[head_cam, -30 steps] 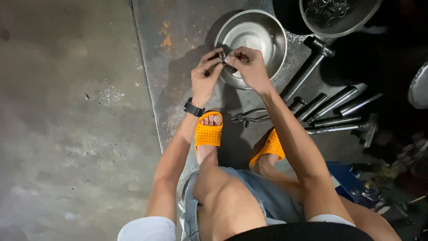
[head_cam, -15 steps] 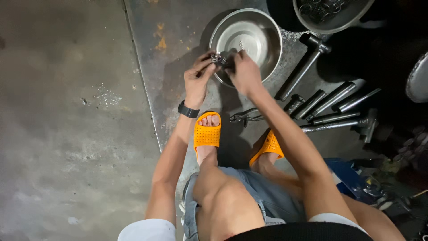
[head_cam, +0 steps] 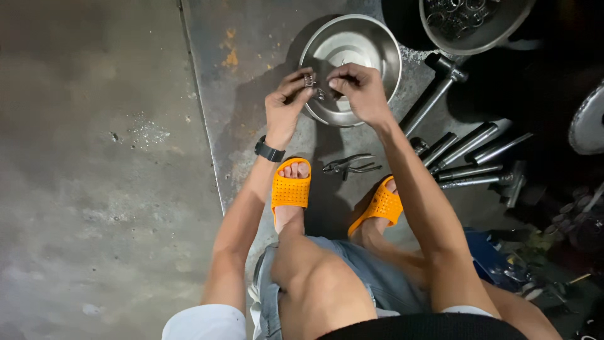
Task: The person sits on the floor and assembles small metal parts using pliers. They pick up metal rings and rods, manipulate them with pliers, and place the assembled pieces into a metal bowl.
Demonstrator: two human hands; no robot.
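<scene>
Hands meet in upper middle of the frame: left hand (head_cam: 286, 104) and right hand (head_cam: 358, 91) both pinch a small metal part (head_cam: 313, 84) above a steel bowl (head_cam: 368, 47); pliers (head_cam: 349, 166) lie below.

We see both hands meet over the near rim of a metal bowl (head_cam: 352, 50) that sits on a floor plate (head_cam: 251, 56). The left hand (head_cam: 286, 104) and right hand (head_cam: 358, 88) pinch a small metal part (head_cam: 311, 82) between them. Behind and right of this bowl stands a second bowl (head_cam: 478, 25) with parts in it. Pliers (head_cam: 349, 166) lie between the two sandals (head_cam: 290, 186), nearer us. Long bolts (head_cam: 469, 160) lie to the right.
</scene>
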